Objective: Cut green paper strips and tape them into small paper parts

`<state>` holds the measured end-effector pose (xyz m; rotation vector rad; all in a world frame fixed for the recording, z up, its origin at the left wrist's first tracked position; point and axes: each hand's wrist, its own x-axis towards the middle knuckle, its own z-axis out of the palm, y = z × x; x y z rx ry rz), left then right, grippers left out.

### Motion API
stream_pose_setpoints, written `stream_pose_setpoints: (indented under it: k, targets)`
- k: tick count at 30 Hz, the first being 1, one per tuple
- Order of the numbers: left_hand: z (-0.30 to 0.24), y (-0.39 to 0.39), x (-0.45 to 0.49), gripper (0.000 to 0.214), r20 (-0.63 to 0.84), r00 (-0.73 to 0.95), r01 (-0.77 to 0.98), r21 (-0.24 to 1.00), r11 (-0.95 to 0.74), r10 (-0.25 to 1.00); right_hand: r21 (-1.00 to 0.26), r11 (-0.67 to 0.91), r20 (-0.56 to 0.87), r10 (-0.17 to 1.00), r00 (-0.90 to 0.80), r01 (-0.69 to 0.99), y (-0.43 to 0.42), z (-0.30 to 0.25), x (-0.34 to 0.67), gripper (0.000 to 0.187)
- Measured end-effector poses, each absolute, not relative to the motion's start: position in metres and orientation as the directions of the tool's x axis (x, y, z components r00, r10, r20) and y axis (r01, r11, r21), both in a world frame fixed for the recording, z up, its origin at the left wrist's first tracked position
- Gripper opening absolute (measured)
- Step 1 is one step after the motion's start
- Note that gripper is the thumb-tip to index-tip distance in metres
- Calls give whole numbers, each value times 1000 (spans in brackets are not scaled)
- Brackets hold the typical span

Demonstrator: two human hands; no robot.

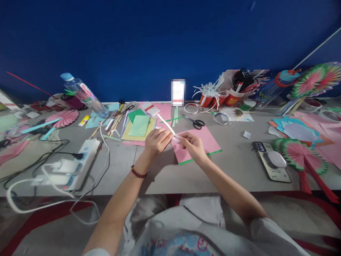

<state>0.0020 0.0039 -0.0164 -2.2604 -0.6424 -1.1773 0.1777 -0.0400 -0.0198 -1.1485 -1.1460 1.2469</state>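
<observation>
A narrow white strip, perhaps paper or tape, runs between my hands, and its far end sticks up and away to the left. My left hand pinches it with curled fingers. From the other side my right hand grips the near end between thumb and fingertips. Partly under my right hand lies a sheet of pink paper with a green strip along its near edge. Black-handled scissors rest just beyond that sheet.
Left of my hands are stacked coloured papers, a tilted plastic bottle and a power strip with trailing cables. Tape rolls and red paper cups stand behind. To the right lie a phone and a folded paper fan.
</observation>
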Motion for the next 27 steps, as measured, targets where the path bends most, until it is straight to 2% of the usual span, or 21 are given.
stream_pose_setpoints:
  k: [8, 14, 21, 27]
  targets:
    - [-19, 5, 1, 14, 837, 508, 612, -187, -769, 201, -996, 8, 8, 1000, -2, -94, -41, -20, 178, 30]
    - [-19, 6, 1, 12, 850, 502, 609, -214, -764, 162, -996, 8, 8, 1000, -2, -86, -40, -20, 178, 31]
    - [-22, 5, -2, 14, 835, 504, 608, -160, -778, 222, -996, 5, 6, 1000, 0, -88, -41, -18, 177, 32]
    - [-18, 5, 0, 13, 853, 496, 608, -208, -766, 163, -996, 8, 8, 1000, 1, -92, -41, -19, 178, 30]
